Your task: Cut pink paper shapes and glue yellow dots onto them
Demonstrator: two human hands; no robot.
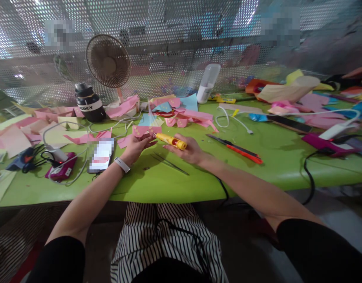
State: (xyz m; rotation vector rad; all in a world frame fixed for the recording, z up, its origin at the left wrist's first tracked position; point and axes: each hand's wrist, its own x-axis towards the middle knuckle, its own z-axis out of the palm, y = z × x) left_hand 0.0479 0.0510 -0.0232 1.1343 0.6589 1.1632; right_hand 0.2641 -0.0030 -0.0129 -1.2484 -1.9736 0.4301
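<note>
My right hand is wrapped round a yellow glue gun, whose nozzle points left. The nozzle is close to a pink paper piece, which my left hand pinches by its lower edge. Whether nozzle and paper touch is too small to tell. Below the glue gun a pair of metal tweezers lies on the green table. To the right of my right hand are scissors with red-orange handles.
A phone and a magenta power block lie at left. Behind stand a black jar, a fan and a clear bottle. Paper scraps and white cables spread across the back. Another magenta block sits at right.
</note>
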